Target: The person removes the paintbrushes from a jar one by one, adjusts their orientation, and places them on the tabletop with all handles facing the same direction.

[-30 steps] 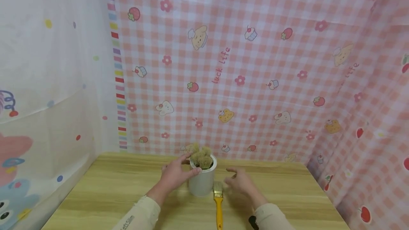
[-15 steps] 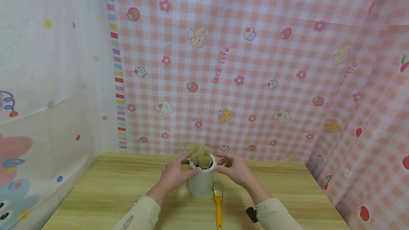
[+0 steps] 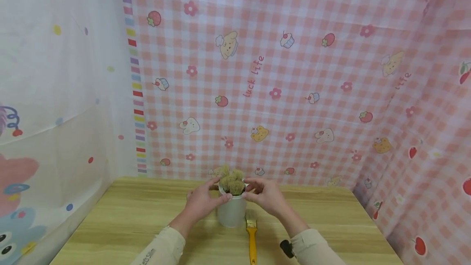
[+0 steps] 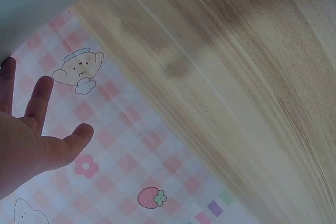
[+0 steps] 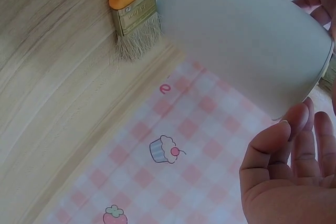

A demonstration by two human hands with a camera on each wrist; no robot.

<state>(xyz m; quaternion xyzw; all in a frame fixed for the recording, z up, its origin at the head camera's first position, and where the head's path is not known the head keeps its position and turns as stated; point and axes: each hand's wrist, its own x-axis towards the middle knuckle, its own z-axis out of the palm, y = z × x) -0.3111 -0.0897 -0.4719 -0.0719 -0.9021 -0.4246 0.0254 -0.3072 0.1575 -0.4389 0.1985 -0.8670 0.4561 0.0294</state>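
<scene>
A white cylindrical pot [image 3: 232,214] stands upright on the table, with a tan, fuzzy, cactus-like plant [image 3: 234,185] in its top. My left hand [image 3: 200,202] holds the left side of the rim, thumb in front and a finger behind. Its other fingers are spread apart in the left wrist view. From the right, my right hand [image 3: 268,196] holds the rim between thumb and fingers. The right wrist view has those fingertips at the edge of the pot [image 5: 241,35]. Part of the plant is hidden by the pot's wall.
A paintbrush [image 3: 252,240] with a yellow handle lies close to the pot's right side, bristles pointing away from me. A small black object [image 3: 286,248] is beside my right cuff. Checked pink cloth [image 3: 294,113] hangs behind the wooden table [image 3: 136,216].
My right hand has come from beside the paintbrush up and left to the right of the pot's rim. The left hand and the pot stay in place.
</scene>
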